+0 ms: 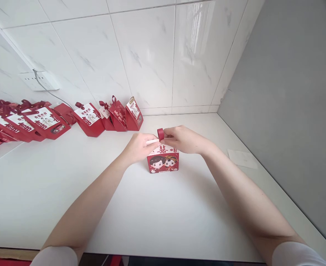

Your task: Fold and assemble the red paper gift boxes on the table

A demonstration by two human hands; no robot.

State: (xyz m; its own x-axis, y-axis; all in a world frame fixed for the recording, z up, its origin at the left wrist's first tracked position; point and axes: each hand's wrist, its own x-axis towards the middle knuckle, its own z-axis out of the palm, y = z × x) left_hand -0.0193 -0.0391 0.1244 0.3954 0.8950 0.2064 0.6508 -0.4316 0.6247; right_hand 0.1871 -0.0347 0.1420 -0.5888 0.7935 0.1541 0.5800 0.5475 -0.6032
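A small red and white gift box (163,162) with two cartoon figures on its front stands upright on the white table, in the middle of the head view. A loop of dark red ribbon (160,133) sticks up from its top edge. My left hand (140,147) pinches the left part of that top edge between thumb and fingers. On the other side, my right hand (181,139) closes on the top edge just beside the ribbon loop. The fingertips of both hands nearly meet there, and they partly hide the box's upper flap.
Several finished-looking red boxes with ribbon loops (89,120) line the back of the table (118,214), more packed at the far left (45,122). A socket (39,80) with a grey cable is on the tiled wall. A white paper (242,159) lies by the grey panel (284,92) at right.
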